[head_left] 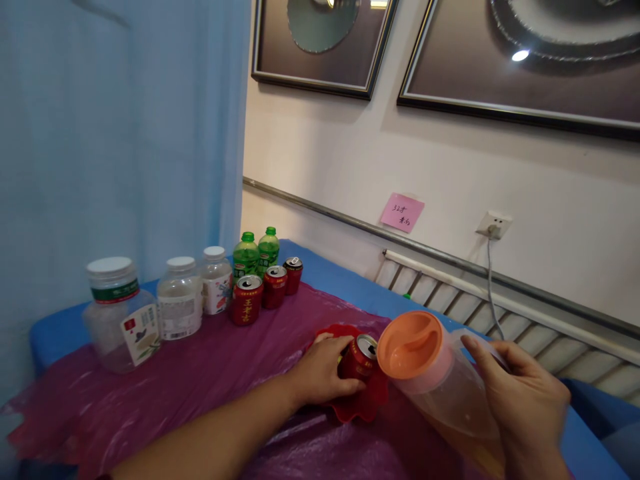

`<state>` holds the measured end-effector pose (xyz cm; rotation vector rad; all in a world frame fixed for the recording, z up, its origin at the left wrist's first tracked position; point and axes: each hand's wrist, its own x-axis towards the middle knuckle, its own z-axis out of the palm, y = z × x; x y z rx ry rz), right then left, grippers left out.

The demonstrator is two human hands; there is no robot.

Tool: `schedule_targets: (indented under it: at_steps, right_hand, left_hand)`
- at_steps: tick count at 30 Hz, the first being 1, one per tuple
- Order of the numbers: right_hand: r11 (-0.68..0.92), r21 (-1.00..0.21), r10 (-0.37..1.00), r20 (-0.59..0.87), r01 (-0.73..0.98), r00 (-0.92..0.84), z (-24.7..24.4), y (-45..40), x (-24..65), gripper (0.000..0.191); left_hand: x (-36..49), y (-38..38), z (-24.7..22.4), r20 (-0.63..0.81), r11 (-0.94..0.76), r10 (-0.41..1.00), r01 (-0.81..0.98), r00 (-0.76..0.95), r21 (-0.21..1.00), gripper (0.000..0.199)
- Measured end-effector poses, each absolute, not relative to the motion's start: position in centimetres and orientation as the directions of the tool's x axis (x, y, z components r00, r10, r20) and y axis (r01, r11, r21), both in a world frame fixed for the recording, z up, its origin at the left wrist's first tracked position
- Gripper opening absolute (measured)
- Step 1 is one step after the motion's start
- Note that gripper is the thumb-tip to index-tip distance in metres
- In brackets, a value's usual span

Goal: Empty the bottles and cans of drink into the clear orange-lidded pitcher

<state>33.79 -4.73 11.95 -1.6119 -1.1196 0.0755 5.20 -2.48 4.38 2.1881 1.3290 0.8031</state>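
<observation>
My left hand [327,370] is wrapped round an opened red can [358,360], which leans a little to the right over a red scalloped dish [365,403]. By its handle, my right hand [525,393] grips a clear plastic pitcher [455,400] with an orange lid [411,345]. The pitcher tilts to the left, its lid beside the can's top, and holds some yellowish liquid low down. No stream of liquid can be made out between them.
Three red cans [247,301], two green bottles [246,257] and three clear jars with white lids [180,300] stand at the left back. Purple plastic sheet [200,380] covers the blue surface. Behind are a radiator [450,293] and a blue curtain [125,133].
</observation>
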Motion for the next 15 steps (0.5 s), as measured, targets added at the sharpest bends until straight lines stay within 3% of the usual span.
schedule_targets:
  at_steps: [15]
  right_hand:
    - [0.061,-0.791,0.691,0.474,0.609,0.546,11.77,-4.7,33.95,0.05]
  left_hand:
    - [5.27,-2.52,4.54,0.259,-0.449,0.89,0.622,0.376,0.642,0.063]
